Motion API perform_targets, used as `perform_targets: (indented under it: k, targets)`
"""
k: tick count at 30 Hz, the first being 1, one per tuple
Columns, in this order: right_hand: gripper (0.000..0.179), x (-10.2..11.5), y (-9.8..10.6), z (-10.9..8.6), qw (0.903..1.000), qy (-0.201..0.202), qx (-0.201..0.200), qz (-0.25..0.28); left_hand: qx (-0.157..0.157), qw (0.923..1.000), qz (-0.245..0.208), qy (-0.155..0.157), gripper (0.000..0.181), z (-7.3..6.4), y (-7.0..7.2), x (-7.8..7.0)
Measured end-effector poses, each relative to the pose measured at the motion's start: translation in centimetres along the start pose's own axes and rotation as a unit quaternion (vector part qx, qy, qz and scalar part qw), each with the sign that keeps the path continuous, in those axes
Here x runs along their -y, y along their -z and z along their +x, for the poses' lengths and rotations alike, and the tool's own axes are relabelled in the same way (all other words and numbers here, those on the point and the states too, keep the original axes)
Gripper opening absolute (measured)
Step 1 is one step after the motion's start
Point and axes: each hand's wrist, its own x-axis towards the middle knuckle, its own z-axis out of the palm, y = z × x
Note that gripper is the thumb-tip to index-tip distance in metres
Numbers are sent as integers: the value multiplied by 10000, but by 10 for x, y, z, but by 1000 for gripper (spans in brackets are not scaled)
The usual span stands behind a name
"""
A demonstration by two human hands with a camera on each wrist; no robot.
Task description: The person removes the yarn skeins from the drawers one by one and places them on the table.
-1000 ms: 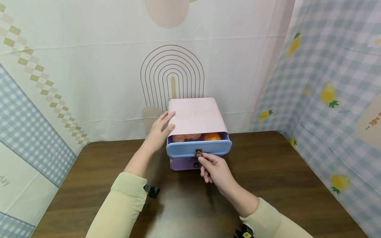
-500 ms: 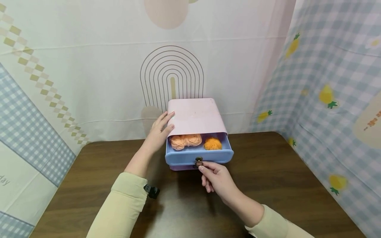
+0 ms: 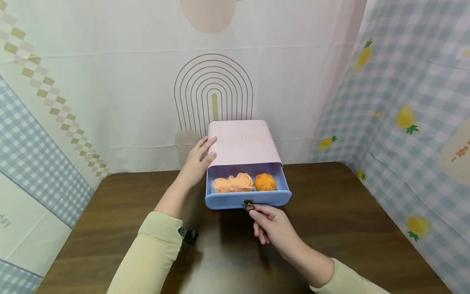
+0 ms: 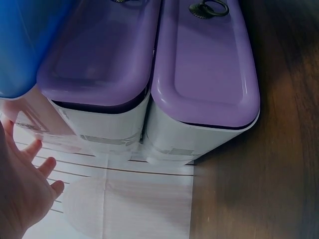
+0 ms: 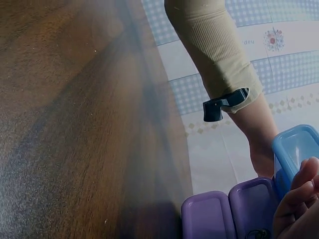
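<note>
A small chest with a pink top (image 3: 244, 143) stands on the table against the back cloth. Its blue top drawer (image 3: 224, 201) is pulled well out, showing a peach skein of yarn (image 3: 233, 183) on the left and an orange ball of yarn (image 3: 265, 182) on the right. My right hand (image 3: 277, 229) pinches the drawer's dark ring pull (image 3: 248, 202) between thumb and forefinger. With fingers spread, my left hand (image 3: 193, 165) rests against the upper left edge of the chest. Two purple drawers (image 4: 212, 64), both pushed in, show below the blue one in the left wrist view.
The chest stands on a dark wooden table (image 3: 352, 228). A patterned white cloth (image 3: 139, 102) hangs right behind it. To the right hangs a blue checked cloth (image 3: 389, 159) with fruit prints. A black wrist camera (image 3: 189, 235) sits at the left cuff.
The blue drawer has slid out toward me, drawn by my right hand on its ring. Both yarns, mostly hidden earlier, now show fully. My left hand has stayed in place.
</note>
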Motion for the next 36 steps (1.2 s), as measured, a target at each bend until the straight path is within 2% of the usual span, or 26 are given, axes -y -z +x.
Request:
perform_targets:
  k: [17,26,30,36]
  targets:
    - [33,-2,4,-5,9999,3,29,-105,1,10000,55,-12,57,2,-1,3]
    - [34,-5,7,-9,9991,120,209,-338,11,10000,39,-24,60,-1,-3,5]
    - [33,-7,11,-11,9985,179,292,-427,-3,10000,1,-42,59,-1,-2,3]
    - [36,-11,22,-16,9985,39,359,-421,-18,10000,-2,-24,59,-1,-2,1]
